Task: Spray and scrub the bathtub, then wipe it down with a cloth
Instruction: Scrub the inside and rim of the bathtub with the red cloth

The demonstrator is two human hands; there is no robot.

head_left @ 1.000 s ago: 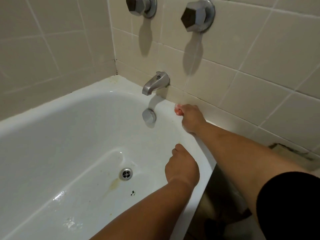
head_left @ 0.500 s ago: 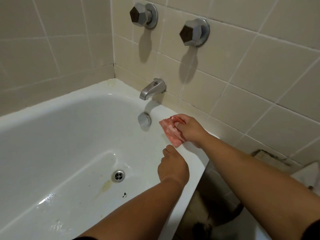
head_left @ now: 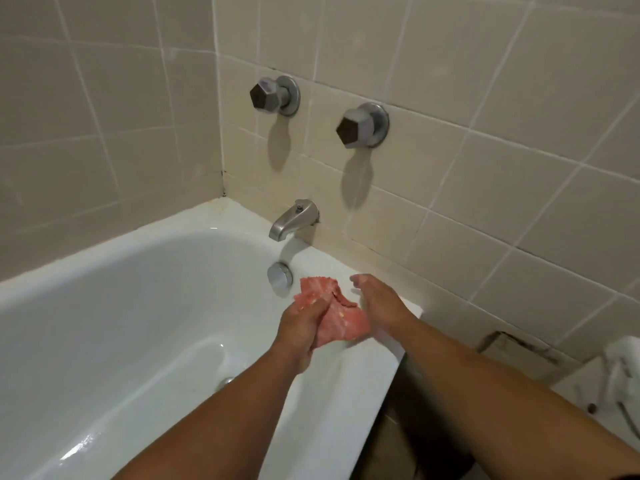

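Beige tiled walls (head_left: 485, 98) meet in a corner behind a white bathtub (head_left: 104, 306), whose floor glistens with wet patches. Over the tub's near right rim, by the faucet end, the person's left hand (head_left: 300, 323) has its fingers curled round a crumpled pink cloth (head_left: 343, 322) and holds it above the rim. The right hand (head_left: 379, 306) is just beside the cloth with its fingers straight and holds nothing; whether its palm touches the fabric cannot be told. On the wall are two metal knobs (head_left: 268, 95) (head_left: 360, 127), below them a spout (head_left: 292, 220), then a round overflow cap (head_left: 278, 276). The drain (head_left: 227, 381) peeks out beside the left forearm.
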